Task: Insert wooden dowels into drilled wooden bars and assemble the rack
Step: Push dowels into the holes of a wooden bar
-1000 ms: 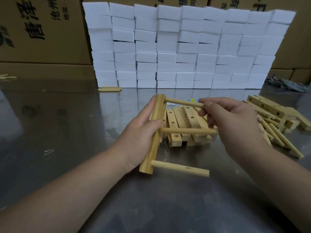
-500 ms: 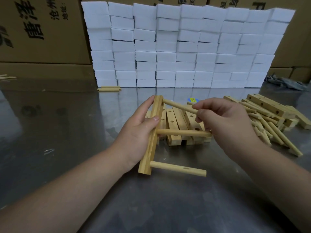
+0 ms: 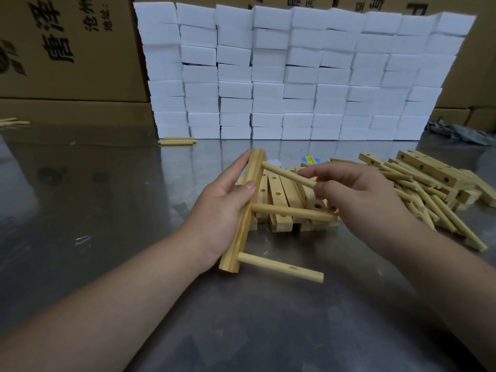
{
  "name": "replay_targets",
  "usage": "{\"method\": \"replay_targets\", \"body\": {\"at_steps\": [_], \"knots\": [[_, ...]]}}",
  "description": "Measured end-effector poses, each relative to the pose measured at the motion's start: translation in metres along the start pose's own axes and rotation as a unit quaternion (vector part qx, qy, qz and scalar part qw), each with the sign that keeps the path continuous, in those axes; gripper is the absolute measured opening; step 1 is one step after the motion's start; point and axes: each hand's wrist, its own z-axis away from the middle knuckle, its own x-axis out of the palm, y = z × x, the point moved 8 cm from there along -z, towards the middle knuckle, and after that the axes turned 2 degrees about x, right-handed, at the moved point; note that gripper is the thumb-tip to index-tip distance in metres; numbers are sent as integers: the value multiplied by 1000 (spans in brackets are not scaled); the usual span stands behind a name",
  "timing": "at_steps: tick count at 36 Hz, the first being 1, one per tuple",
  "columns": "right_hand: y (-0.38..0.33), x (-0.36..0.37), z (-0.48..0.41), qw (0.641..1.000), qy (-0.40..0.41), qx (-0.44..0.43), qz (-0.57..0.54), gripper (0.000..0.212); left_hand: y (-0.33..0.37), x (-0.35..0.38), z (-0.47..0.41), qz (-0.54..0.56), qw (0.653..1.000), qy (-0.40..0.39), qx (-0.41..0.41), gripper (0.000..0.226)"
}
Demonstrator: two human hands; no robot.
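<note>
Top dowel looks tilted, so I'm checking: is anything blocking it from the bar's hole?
Nothing visible does. The top dowel meets the bar at its tip. The left hand holds the bar, and the right hand pinches the dowel's other end.

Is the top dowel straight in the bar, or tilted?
Tilted: the top dowel slopes from the bar down to the right hand, not parallel to the middle dowel. Its depth cannot be told.

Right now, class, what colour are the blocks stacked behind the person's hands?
The stacked blocks are plain white; the head view shows this best.
</note>
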Motion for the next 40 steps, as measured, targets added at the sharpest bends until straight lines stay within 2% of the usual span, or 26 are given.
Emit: {"method": "replay_targets", "body": {"at_steps": [6,11,21,25,32,40], "knots": [[-1,7,0,999,-27,-20,0,20,1,-1,-1,-17,1000,0,8,45],[-13,-1,0,997,-14,-75,17,30,0,0,0,-40,999,-12,13,43],[-23,0,1,963,-47,-158,213,31,7,6,2,-39,998,-28,36,44],[-25,1,3,955,-45,-166,244,33,7,7,2,-45,998,-30,35,45],[-31,0,7,967,-18,-170,188,29,8,8,1,-36,997,-37,59,47],[-11,0,2,997,-46,-37,47,28,10,9,2,-32,995,-55,78,50]]}}
